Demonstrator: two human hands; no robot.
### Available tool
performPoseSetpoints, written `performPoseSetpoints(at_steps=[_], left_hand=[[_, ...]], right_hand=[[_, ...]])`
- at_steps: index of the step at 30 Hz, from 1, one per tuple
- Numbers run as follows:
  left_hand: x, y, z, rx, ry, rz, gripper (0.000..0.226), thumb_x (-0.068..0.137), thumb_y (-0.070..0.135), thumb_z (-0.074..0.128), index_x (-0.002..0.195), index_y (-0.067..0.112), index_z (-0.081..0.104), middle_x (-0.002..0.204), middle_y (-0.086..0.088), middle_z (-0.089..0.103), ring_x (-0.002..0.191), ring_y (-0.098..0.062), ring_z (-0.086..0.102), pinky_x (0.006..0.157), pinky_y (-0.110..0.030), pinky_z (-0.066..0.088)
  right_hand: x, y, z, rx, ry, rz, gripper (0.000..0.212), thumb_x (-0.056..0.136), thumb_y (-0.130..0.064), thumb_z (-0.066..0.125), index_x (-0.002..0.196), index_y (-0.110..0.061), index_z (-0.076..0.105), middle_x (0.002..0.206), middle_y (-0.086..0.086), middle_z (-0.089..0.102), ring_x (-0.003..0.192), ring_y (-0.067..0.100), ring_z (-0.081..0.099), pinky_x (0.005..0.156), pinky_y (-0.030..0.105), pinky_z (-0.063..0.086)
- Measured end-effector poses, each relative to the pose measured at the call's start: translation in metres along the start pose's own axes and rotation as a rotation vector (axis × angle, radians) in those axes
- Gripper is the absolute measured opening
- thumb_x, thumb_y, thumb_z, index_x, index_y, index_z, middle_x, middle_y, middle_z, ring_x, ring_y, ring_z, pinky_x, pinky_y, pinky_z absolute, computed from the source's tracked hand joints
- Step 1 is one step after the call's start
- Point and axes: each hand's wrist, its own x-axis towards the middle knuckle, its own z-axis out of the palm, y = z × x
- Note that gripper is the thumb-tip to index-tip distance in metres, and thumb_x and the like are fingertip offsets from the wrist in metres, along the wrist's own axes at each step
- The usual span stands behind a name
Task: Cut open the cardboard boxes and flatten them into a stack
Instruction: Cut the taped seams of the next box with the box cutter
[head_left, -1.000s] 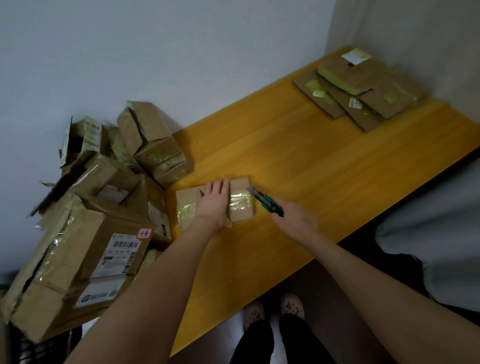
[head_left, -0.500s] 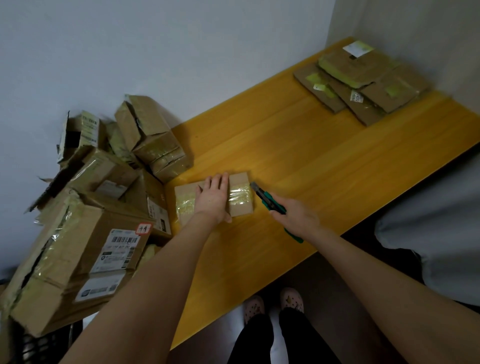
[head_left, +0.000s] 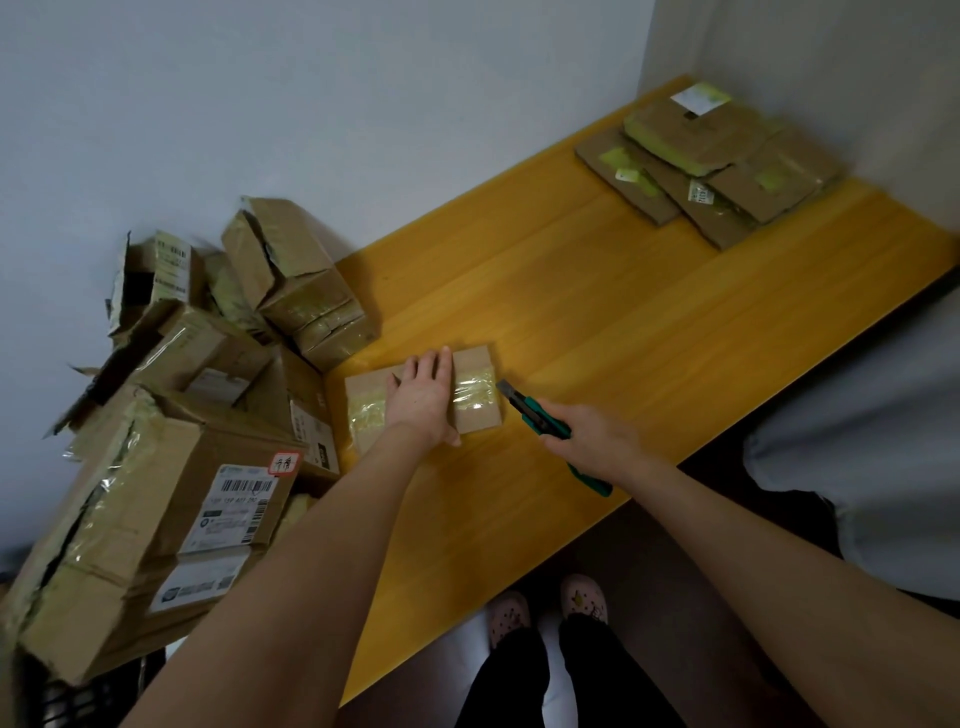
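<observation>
Pressing taped cardboard box (head_left: 475, 410) with flat, straight-fingered left hand (head_left: 423, 397). Gripping green utility knife (head_left: 524, 408) in curled right hand (head_left: 597, 441), blade just beside box's 3 o'clock edge.

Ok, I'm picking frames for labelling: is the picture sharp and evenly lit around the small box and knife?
Head view: dim, flat light with no hard shadows; the tape on the small cardboard box glares pale; the utility knife and left hand read fairly sharp; wide-angle bending curves the table edge.
</observation>
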Motion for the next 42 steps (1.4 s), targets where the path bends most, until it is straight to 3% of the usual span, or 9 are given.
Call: performPoseSetpoints(at_steps=[3,9,15,20,24,30,35,38,42], left_hand=[[0.001,-0.001,-0.001,0.008,-0.001,-0.001,0.132,0.064,0.039,0.085,0.154,0.016,-0.009,0.161,-0.005,0.005,0.148,-0.031,0.004,0.119,-0.052,0.012],[0.003,-0.003,-0.001,0.005,0.012,0.003,0.132,0.063,0.043,0.086,0.154,0.017,-0.007,0.16,-0.005,0.009,0.147,-0.029,0.008,0.119,-0.053,0.015],[0.002,-0.001,-0.003,-0.085,0.058,-0.129,0.124,0.064,0.062,0.077,0.153,0.018,0.002,0.146,-0.011,0.027,0.134,-0.032,0.027,0.111,-0.052,0.025],[0.002,-0.002,0.001,-0.2,0.064,-0.222,0.091,0.079,0.063,0.064,0.148,0.02,0.023,0.137,-0.013,0.036,0.126,-0.033,0.036,0.098,-0.044,0.041],[0.0,-0.018,0.006,-0.5,0.017,-0.324,0.067,0.087,0.056,0.058,0.137,0.013,0.041,0.131,-0.013,0.05,0.119,-0.032,0.049,0.087,-0.037,0.045],[-0.014,-0.034,0.007,-1.111,0.242,-0.464,0.044,0.085,0.044,0.066,0.108,0.016,0.041,0.109,-0.006,0.059,0.08,-0.013,0.053,0.073,-0.034,0.044],[-0.022,-0.035,-0.008,-1.394,0.238,-0.447,0.066,0.088,0.044,0.064,0.142,0.017,0.039,0.123,-0.002,0.057,0.103,-0.02,0.06,0.093,-0.041,0.051],[-0.028,-0.038,-0.015,-1.485,0.179,-0.41,0.064,0.086,0.038,0.069,0.14,0.015,0.043,0.108,0.004,0.061,0.086,-0.008,0.06,0.07,-0.03,0.053],[-0.034,-0.041,-0.017,-1.521,0.166,-0.379,0.068,0.083,0.024,0.075,0.141,0.012,0.042,0.1,0.007,0.06,0.084,-0.007,0.061,0.06,-0.023,0.052]], right_hand=[[-0.001,0.002,0.003,-0.05,-0.021,0.012,0.057,0.096,-0.038,0.05,0.149,-0.036,0.027,0.116,-0.002,0.06,0.083,0.01,0.055,0.06,0.026,0.046],[-0.008,0.012,-0.005,-0.078,-0.053,-0.001,0.049,0.094,-0.037,0.053,0.14,-0.043,0.04,0.112,-0.002,0.062,0.089,0.014,0.061,0.074,0.035,0.055],[0.006,-0.013,0.002,0.611,0.188,0.3,0.019,0.096,-0.034,0.052,0.096,-0.016,0.055,0.086,0.004,0.057,0.077,0.018,0.056,0.067,0.031,0.046],[0.025,-0.053,0.022,0.953,0.011,0.496,0.044,0.097,-0.043,0.047,0.126,-0.01,0.053,0.118,0.007,0.059,0.104,0.023,0.056,0.082,0.035,0.044],[0.036,-0.075,0.04,1.077,0.003,0.53,0.049,0.097,-0.046,0.046,0.134,-0.013,0.05,0.113,0.001,0.06,0.095,0.018,0.058,0.067,0.029,0.043],[0.051,-0.093,0.033,1.047,0.103,0.404,0.043,0.099,-0.042,0.045,0.134,-0.018,0.044,0.1,-0.005,0.056,0.086,0.015,0.056,0.065,0.028,0.043],[0.06,-0.102,0.011,0.871,0.148,0.272,0.04,0.1,-0.04,0.043,0.131,-0.015,0.043,0.107,0.002,0.056,0.095,0.02,0.056,0.082,0.034,0.047],[0.061,-0.105,0.002,0.793,0.14,0.235,0.034,0.1,-0.04,0.042,0.125,-0.016,0.044,0.103,0.002,0.055,0.09,0.019,0.055,0.077,0.032,0.044],[0.059,-0.109,-0.002,0.757,0.112,0.229,0.029,0.1,-0.04,0.044,0.116,-0.017,0.046,0.103,0.003,0.057,0.091,0.02,0.057,0.078,0.033,0.047]])
